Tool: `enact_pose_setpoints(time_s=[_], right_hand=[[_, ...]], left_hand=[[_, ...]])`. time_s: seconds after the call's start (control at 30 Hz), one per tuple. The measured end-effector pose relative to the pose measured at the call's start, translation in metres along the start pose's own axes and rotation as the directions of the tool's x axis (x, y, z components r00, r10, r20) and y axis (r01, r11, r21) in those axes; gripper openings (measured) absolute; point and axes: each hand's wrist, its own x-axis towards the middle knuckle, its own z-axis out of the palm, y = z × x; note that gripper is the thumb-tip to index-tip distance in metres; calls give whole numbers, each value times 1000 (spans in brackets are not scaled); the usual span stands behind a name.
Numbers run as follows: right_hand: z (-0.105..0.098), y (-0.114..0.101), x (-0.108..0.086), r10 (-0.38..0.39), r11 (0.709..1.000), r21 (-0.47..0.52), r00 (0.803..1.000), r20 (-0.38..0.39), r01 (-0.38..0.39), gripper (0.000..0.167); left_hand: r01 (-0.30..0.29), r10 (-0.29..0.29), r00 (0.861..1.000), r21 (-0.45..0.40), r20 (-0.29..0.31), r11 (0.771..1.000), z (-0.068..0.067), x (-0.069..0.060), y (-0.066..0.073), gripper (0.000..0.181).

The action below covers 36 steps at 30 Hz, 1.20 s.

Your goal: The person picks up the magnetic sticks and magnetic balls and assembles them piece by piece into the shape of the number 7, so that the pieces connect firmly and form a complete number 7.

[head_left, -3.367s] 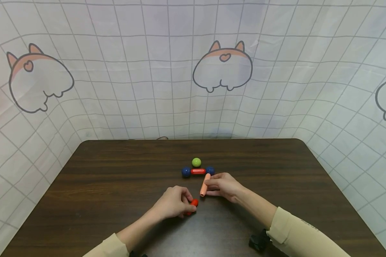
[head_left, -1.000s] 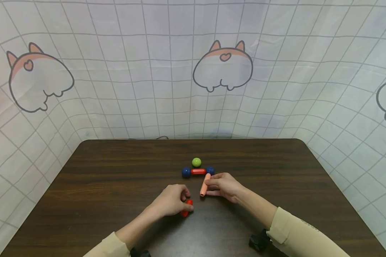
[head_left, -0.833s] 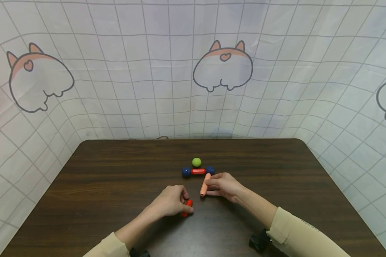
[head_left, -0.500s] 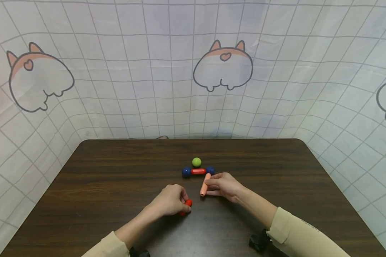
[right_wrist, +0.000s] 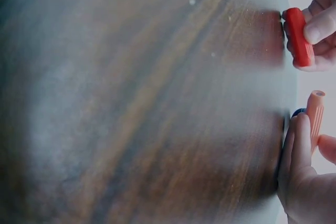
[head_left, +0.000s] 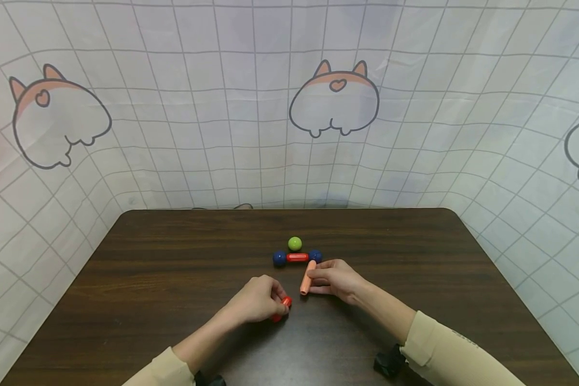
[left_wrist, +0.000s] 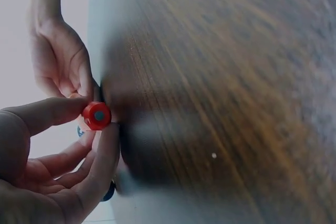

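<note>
My left hand (head_left: 258,301) pinches a short red magnetic rod (right_wrist: 298,37) between thumb and fingers, low over the table. In the left wrist view, a round grey disc shows in the near end of the red rod (left_wrist: 97,116). To its right, my right hand (head_left: 338,280) holds a salmon-coloured rod (head_left: 307,279) between thumb and fingers. The far end of that rod is at the right blue ball (head_left: 315,256); whether they touch is unclear. Another red rod (head_left: 297,258) lies between this ball and the left blue ball (head_left: 279,258).
A green ball (head_left: 295,244) sits just behind the red rod that lies between the blue balls. Everything is on a dark wood-grain table (head_left: 173,252). A white gridded curtain (head_left: 231,134) with cartoon prints hangs behind and along both sides.
My left hand has shifted slightly left since the earliest frame, its fingers loosening and pinching the red rod again, and the rod's tilt has changed. The right hand and salmon rod have stayed still.
</note>
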Motion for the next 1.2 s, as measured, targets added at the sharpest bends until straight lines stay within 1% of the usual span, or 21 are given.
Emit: enact_pose_setpoints(time_s=[0.13, 0.23, 0.3, 0.4, 0.53, 0.6, 0.7, 0.77, 0.87, 1.03, 1.2], right_hand=[[0, 0, 0, 2, 1000, -1, 1000, -6, -2, 37], [0, 0, 1, 2, 1000, -3, 1000, -10, -2, 38], [0, 0, 1, 2, 1000, -2, 1000, -10, -2, 37], [0, 0, 1, 0, 1000, -1, 1000, -7, 0, 36], [0, 0, 0, -4, 1000, -2, 1000, -1, 4, 36], [0, 0, -1, -6, 1000, 0, 1000, 0, 6, 35], [0, 1, -1, -14, 1000, 2, 1000, 4, 14, 34], [0, 0, -1, -16, 1000, 5, 1000, 9, 16, 33], [0, 0, -1, -15, 1000, 9, 1000, 21, 15, 32], [0, 0, -2, -22, 1000, 7, 999, 41, 22, 36], [0, 0, -2, -20, 1000, 11, 999, 30, 19, 36]], left_hand=[[34, -31, 999, -102, 33, 994, 1, 2, -1, 14], [68, -54, 996, -205, 72, 976, 2, 3, 0, 15], [85, -61, 994, -274, 96, 958, 2, 3, 0, 16], [110, -67, 989, -366, 130, 924, 2, 4, 1, 18], [140, -73, 984, -457, 160, 879, 4, 6, 0, 21], [147, -70, 983, -490, 172, 859, 5, 7, 0, 21], [150, -59, 981, -521, 187, 840, 6, 8, 0, 21], [154, -54, 979, -532, 199, 833, 6, 8, 0, 20], [163, -52, 975, -541, 214, 825, 7, 8, -1, 20], [177, -58, 972, -551, 227, 815, 7, 9, -1, 23], [191, -64, 969, -567, 237, 801, 9, 11, -2, 24]])
